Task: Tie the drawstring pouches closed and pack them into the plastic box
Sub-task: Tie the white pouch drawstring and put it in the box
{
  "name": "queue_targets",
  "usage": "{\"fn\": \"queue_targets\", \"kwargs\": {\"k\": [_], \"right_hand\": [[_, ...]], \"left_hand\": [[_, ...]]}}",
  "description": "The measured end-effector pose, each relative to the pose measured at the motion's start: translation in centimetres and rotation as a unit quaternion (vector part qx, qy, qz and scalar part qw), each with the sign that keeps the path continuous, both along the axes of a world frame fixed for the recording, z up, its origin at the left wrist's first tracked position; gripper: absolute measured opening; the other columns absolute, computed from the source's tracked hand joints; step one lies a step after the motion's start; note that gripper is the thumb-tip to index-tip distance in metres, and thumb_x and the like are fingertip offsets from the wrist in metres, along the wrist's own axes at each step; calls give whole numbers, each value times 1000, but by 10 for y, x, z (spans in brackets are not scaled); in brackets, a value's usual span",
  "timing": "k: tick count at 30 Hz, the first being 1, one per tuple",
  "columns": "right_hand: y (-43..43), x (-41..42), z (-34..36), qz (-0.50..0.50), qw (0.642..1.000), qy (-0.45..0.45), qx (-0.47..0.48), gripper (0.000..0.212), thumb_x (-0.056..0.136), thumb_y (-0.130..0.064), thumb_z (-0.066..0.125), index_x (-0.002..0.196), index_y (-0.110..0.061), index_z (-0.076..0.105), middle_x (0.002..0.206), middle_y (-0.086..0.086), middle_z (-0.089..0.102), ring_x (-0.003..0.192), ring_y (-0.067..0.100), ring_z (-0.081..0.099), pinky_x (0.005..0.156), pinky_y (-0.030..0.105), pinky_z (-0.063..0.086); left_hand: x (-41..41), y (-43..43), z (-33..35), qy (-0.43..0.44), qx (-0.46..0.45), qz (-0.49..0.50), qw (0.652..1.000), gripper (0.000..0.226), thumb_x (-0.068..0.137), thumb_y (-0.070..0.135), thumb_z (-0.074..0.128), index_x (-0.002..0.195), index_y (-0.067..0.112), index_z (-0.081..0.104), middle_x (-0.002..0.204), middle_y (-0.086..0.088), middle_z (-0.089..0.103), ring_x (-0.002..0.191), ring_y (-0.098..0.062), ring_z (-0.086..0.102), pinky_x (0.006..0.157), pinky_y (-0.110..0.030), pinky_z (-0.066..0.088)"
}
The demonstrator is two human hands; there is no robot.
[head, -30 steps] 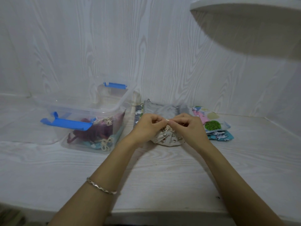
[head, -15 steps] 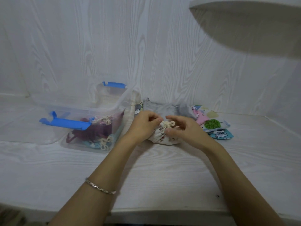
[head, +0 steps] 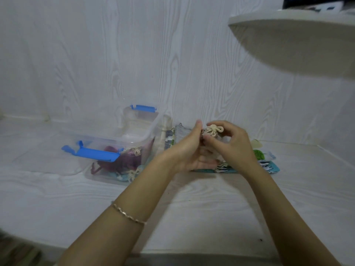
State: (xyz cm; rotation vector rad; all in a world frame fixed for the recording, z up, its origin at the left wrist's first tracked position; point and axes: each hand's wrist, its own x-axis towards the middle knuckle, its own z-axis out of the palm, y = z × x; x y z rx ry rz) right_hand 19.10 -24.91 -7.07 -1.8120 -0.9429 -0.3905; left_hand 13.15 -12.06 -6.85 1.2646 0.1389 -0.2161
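A small cream printed pouch, its cord tied in a bow [head: 213,130] on top, is held up off the table between both hands. My left hand [head: 187,148] cups it from the left and below. My right hand [head: 233,146] grips its right side, so most of its fabric is hidden. The clear plastic box [head: 151,124] with blue latches stands open to the left and holds a maroon pouch [head: 119,160] and a teal pouch [head: 130,173], both tied. Several flat untied pouches [head: 269,165] lie behind the hands.
A white rounded shelf [head: 299,45] overhangs the upper right. The white wood-grain wall rises just behind the box and pouches. The table's front edge [head: 192,255] runs along the bottom of the view.
The tied pouch has been lifted off the table, and both hands now wrap around it instead of working its cord. The camera has tilted slightly.
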Motion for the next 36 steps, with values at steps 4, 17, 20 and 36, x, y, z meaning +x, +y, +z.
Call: {"fn": "queue_targets", "kwargs": {"k": [4, 17, 20, 36], "right_hand": [[15, -18, 52, -16, 993, -115, 2, 26, 81, -15, 75, 106, -20, 69, 96, -11, 68, 89, -7, 60, 82, 9, 44], [141, -17, 119, 109, 992, -59, 19, 23, 77, -15, 74, 99, -20, 67, 87, -8, 66, 79, 8, 63, 74, 24, 52], [170, -7, 107, 106, 991, -62, -48, 21, 80, -13, 72, 100, -17, 65, 85, -9, 63, 75, 5, 58, 71, 20, 48], [237, -16, 77, 136, 664, 20, -735, 16, 88, -34, 66, 85, -23, 77, 92, -9, 74, 97, 15, 61, 106, 34, 37]], "left_hand": [[0, 2, 56, -79, -62, 30, 994, 84, 88, 75, 13, 106, 11, 64, 103, -10, 68, 90, -22, 67, 82, -38, 56], [-39, 138, 118, -120, 101, 170, 973, 78, 91, 71, 14, 93, 11, 64, 75, -11, 61, 67, -25, 56, 75, -37, 48], [-34, 166, 104, -62, 67, 165, 982, 83, 92, 71, 11, 101, 8, 64, 86, -14, 70, 82, -31, 68, 85, -44, 53], [-37, 205, 55, 250, 633, -207, 702, 28, 88, 20, 66, 116, 15, 68, 118, -5, 67, 110, -24, 64, 92, -37, 54]]}}
